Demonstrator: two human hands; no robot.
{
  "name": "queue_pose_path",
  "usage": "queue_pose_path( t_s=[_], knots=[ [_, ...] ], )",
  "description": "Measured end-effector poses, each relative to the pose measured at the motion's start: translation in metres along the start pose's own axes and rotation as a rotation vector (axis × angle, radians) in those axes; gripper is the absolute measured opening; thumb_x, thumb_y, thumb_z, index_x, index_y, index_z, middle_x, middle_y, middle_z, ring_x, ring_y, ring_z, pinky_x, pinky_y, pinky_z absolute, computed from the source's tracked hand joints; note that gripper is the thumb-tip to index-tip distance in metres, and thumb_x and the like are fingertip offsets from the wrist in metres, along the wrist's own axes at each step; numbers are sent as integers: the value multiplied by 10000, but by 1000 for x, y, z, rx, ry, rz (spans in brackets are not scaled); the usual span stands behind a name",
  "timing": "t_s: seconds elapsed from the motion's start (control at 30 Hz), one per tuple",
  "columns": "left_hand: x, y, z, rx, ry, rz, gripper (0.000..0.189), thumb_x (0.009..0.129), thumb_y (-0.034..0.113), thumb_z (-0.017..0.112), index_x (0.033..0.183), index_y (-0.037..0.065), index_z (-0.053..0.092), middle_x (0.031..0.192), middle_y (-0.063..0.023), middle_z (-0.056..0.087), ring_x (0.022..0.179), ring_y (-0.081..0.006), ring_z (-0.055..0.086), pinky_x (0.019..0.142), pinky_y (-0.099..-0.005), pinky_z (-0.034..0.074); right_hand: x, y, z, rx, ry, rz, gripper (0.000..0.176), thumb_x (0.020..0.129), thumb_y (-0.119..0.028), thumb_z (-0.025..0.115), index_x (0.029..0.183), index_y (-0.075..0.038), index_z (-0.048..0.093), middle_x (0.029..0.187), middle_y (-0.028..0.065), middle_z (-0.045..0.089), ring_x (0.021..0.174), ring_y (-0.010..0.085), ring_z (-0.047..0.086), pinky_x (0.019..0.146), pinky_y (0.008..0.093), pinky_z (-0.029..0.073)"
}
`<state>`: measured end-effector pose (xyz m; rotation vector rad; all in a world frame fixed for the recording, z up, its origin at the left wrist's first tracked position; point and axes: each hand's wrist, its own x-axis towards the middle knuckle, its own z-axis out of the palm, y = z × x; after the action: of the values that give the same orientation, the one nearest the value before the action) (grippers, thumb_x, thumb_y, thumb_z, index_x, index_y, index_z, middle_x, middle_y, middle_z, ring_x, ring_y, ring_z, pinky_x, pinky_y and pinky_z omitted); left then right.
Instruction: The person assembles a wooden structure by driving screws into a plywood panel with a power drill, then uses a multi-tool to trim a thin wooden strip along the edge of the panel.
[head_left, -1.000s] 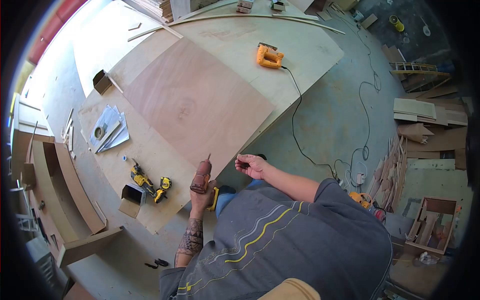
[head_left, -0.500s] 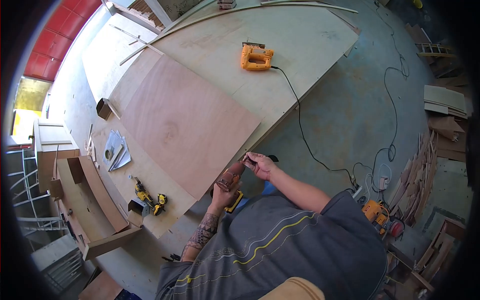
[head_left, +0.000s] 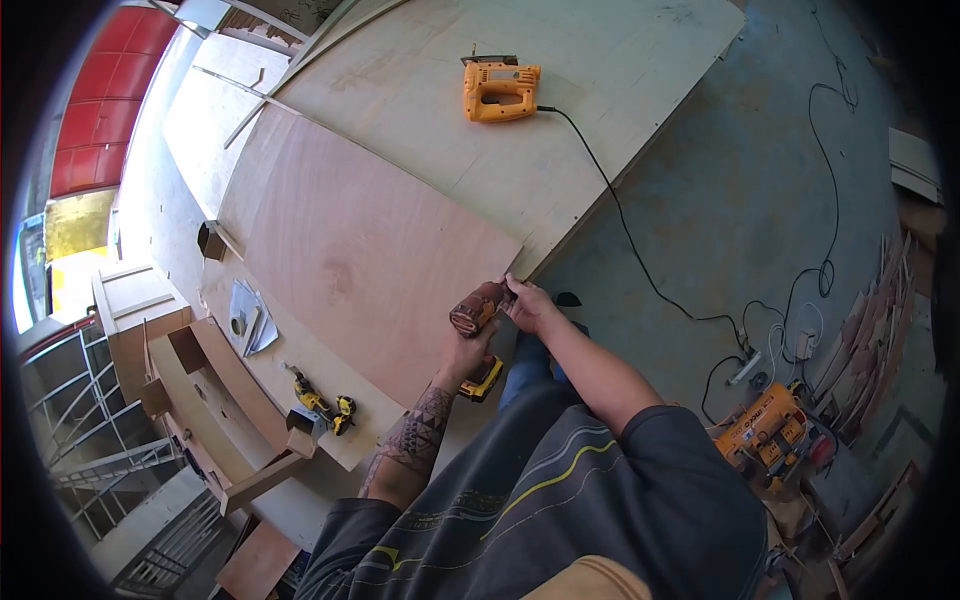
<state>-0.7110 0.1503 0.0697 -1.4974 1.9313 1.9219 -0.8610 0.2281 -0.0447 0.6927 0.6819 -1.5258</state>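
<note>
My left hand (head_left: 466, 352) is wrapped around the grip of a cordless drill (head_left: 477, 309), with its yellow and black battery (head_left: 483, 380) below. The drill's nose points toward the corner of a reddish plywood sheet (head_left: 370, 235). At that nose my right hand (head_left: 530, 306) has its fingers pinched together, close to the sheet's edge. Whatever sits between those fingertips is too small and covered to make out. The plywood sheet lies on top of a larger pale board (head_left: 610, 95).
A corded yellow jigsaw (head_left: 502, 92) rests on the pale board, its black cable (head_left: 625, 225) hanging over the edge to the floor. Two yellow-black tools (head_left: 325, 402) and papers (head_left: 252, 317) lie at the left. An orange machine (head_left: 765, 425) stands at the lower right.
My hands and the drill have come up closer to the sheet's corner, and the drill's nose now meets my right fingertips. The camera view has shifted.
</note>
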Motion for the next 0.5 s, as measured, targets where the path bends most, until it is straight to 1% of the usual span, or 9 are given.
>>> queue_pose_path(
  t_s=[0.03,0.1,0.17,0.23,0.3,0.33,0.4,0.5],
  knots=[
    [14,-4,4,3,-7,-8,500,918,285,757,1334,40,625,815,-49,658,649,-137,637,571,-341,531,6,-1,4,8,8,1,121,1097,-188,583,1118,-114,677,1030,6,714,949,126,701,866,309,572],
    [40,-14,8,24,9,79,423,909,329,758,1196,28,678,748,-68,655,627,-161,657,571,-360,536,17,-1,9,-23,70,-94,127,1111,-211,550,1133,-138,652,1040,-19,679,959,112,659,886,315,520],
    [64,-24,10,64,14,134,399,907,381,752,1066,17,721,691,-96,657,613,-191,682,577,-384,546,30,-4,7,-3,59,-121,137,1112,-210,540,1138,-144,657,1049,-21,673,974,108,642,905,324,505],
    [78,-34,11,194,-7,155,453,913,441,730,1062,13,726,738,-161,691,688,-270,724,627,-427,563,33,-4,8,18,52,-148,148,1113,-209,530,1143,-150,662,1058,-23,666,989,104,626,923,332,491],
    [90,-42,12,293,-22,184,509,916,492,710,1077,9,727,811,-226,728,783,-356,760,688,-472,578,38,-5,8,41,50,-160,155,1103,-181,529,1168,-143,665,1063,-13,658,993,115,618,938,366,484],
    [93,-45,12,294,-7,200,500,919,485,708,1086,15,726,853,-240,733,838,-385,755,720,-482,577,41,-4,6,50,55,-160,155,1103,-181,529,1168,-143,665,1063,-13,658,993,115,618,938,366,484],
    [95,-43,9,305,4,219,490,922,479,705,1095,21,725,894,-253,738,893,-413,750,752,-491,575,45,-3,8,49,94,-167,167,1096,-160,528,1189,-138,666,1066,1,658,991,134,621,948,395,486],
    [94,-33,8,340,-38,203,467,928,466,695,1110,37,723,945,-260,736,948,-430,736,782,-495,572,41,-3,11,47,113,-154,163,1096,-158,526,1177,-132,666,1064,1,657,987,136,621,950,402,488]
  ],
)
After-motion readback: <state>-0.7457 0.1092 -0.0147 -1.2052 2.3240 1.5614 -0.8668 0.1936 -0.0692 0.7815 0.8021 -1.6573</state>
